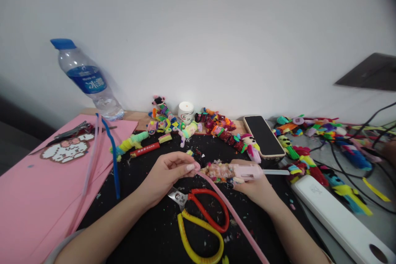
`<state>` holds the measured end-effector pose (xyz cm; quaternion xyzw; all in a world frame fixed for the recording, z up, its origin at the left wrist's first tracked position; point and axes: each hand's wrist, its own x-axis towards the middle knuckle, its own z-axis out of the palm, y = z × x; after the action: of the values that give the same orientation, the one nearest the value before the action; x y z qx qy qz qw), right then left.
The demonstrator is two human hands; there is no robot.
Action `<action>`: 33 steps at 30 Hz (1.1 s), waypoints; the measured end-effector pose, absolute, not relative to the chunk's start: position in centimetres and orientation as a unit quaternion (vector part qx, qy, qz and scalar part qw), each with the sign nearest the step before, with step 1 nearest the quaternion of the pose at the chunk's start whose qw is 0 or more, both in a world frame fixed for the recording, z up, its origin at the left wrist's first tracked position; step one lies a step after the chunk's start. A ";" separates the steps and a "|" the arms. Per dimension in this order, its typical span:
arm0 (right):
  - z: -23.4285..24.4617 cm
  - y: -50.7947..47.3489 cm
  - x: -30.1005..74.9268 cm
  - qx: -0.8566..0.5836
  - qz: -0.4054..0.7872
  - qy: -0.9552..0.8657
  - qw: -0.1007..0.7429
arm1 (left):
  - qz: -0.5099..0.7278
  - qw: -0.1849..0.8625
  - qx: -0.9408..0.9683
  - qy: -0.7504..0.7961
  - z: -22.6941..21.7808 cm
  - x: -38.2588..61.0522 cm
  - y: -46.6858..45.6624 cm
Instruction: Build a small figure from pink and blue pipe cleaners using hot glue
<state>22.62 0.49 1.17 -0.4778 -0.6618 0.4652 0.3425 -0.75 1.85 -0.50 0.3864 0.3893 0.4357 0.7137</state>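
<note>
My left hand [173, 175] is closed in a pinch on the coiled end of a pink pipe cleaner [227, 204], whose long tail runs down to the lower right. My right hand [255, 189] grips a pale pink hot glue gun [247, 172] with a clear glue stick [276, 172] poking from its back. The gun's nozzle end is crusted with glue and coloured fluff and points at the left fingertips; whether it touches the coil I cannot tell. Below the hands lie open scissors [201, 225] with one red and one yellow handle.
Pink sheets [27, 210] with blue and pink pipe cleaners [115, 161] lie left, near a leaning water bottle [89, 80]. Pipe-cleaner figures [229, 134], a paper cup [186, 113] and a phone [264, 137] line the wall. A white device [337, 218] and black cables [337, 159] are right.
</note>
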 end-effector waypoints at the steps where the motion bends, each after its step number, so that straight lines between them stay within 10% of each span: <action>1: 1.2 0.5 22.6 -0.479 0.465 -0.661 0.342 | 0.435 0.714 0.387 0.388 -0.5 -0.8 1.8; 33: 0.7 0.3 23.0 -0.518 0.421 -0.648 0.368 | 0.434 0.726 0.381 0.373 -0.2 -0.6 1.7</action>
<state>23.03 0.29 0.74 -0.5178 -0.6476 0.4206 0.3682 -0.61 1.74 -0.22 0.3813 0.3732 0.4339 0.7260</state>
